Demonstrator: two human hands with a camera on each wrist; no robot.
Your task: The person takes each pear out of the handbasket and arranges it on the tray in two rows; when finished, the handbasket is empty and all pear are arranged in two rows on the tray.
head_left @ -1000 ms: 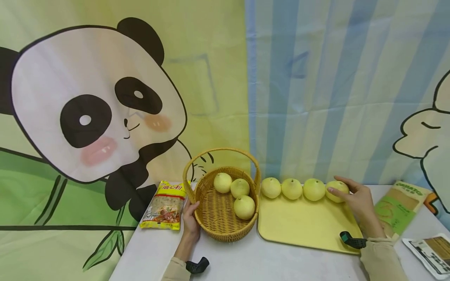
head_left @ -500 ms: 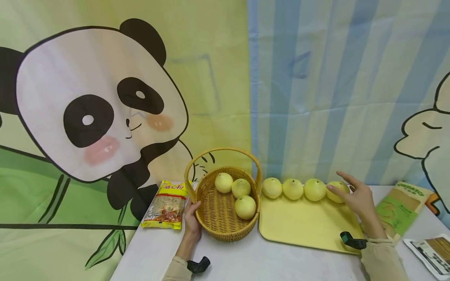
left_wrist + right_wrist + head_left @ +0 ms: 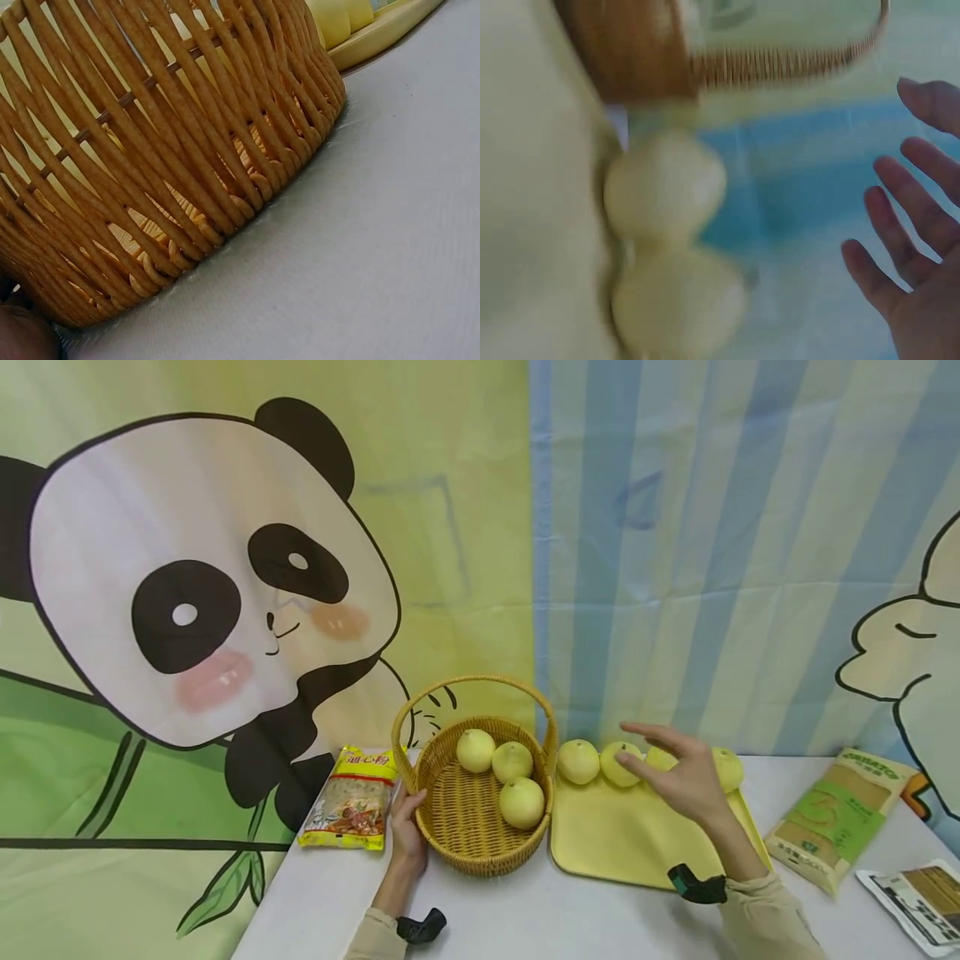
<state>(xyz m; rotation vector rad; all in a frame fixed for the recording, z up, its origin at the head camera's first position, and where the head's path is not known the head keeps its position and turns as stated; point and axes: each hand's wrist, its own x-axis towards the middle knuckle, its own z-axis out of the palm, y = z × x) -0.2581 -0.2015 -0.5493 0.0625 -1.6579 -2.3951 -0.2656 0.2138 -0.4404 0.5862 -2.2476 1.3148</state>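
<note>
Head view: the left hand (image 3: 407,831) grips one basket (image 3: 480,862), fingers partly hidden; right of them, three fruits (image 3: 522,802) inside; left, one yellow packet (image 3: 348,806). The right hand's (image 3: 688,781) fingers spread near four fruits (image 3: 579,762) on one tray (image 3: 615,839); farther right, two packets (image 3: 836,822).

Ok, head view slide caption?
Left hand holds wicker basket, three round fruits inside; open right hand near four along yellow tray.

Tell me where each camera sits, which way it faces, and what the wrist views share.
Head: on the head, facing forward and down at basket and tray; left grip and right grip show.
Left wrist: on that wrist, facing the basket's side; a bit of left grip shows.
Right wrist: on that wrist, facing fruits and backdrop; right grip shows.
Shared: basket and fruits.
</note>
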